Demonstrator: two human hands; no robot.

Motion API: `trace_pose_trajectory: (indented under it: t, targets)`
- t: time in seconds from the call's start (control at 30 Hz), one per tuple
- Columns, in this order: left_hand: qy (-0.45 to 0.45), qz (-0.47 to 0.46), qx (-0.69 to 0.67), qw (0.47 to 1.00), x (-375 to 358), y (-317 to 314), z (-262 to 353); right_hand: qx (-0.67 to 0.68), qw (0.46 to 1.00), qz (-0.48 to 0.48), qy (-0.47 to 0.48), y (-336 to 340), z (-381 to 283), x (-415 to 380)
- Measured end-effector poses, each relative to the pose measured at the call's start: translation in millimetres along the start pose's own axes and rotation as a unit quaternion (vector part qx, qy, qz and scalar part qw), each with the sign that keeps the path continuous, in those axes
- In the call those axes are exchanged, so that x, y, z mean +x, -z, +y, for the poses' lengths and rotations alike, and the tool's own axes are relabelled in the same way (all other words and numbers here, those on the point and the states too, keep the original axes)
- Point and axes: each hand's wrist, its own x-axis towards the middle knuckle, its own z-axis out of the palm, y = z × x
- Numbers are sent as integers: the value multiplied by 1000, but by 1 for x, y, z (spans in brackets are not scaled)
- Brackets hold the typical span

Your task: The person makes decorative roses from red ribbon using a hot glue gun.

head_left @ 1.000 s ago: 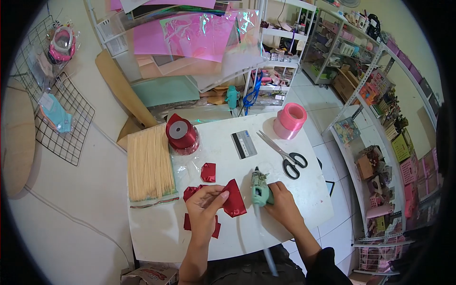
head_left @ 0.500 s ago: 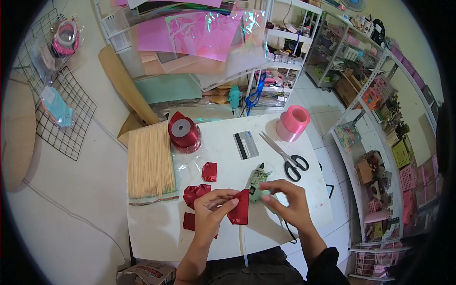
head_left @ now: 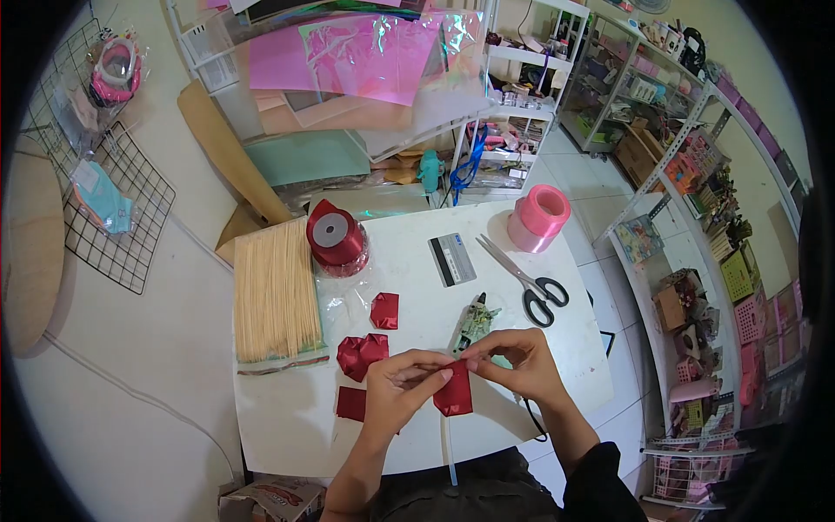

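A piece of shiny red ribbon (head_left: 454, 393) is held up over the front of the table. My left hand (head_left: 404, 387) pinches its upper left edge, while the fingertips of my right hand (head_left: 515, 367) are closed on its top right corner. Just beyond my right hand lies a glue gun (head_left: 475, 326), partly covered by the hand, with a glue stick (head_left: 447, 448) sticking out toward me below the ribbon. To the left are folded red ribbon pieces (head_left: 362, 355), another folded piece (head_left: 384, 311) and a flat red square (head_left: 350, 404), partly behind my left hand.
Bamboo skewers (head_left: 277, 300) fill a bag at the table's left. Behind stands a red ribbon roll (head_left: 337, 239). A striped card (head_left: 451, 259), scissors (head_left: 527, 283) and pink ribbon rolls (head_left: 539, 219) lie toward the back right. Shelves (head_left: 661, 287) line the right side.
My right hand has moved left and closed on the ribbon's top corner; it was apart from the ribbon before. The left hand and ribbon have shifted slightly right.
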Motion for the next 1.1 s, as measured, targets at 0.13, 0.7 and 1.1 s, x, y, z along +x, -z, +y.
trace_pose_trajectory:
  t: [0.13, 0.7, 1.1]
  targets:
    - [0, -31, -11, 999, -1, 6, -5, -17, 997, -40, 56, 6, 0, 0]
    - [2, -47, -58, 997, -2, 5, 0, -230, 921, -80, 304, 8, -9, 4]
    - [-23, -29, -33, 999, -2, 2, 0, -141, 972, -62, 178, 9, -14, 3]
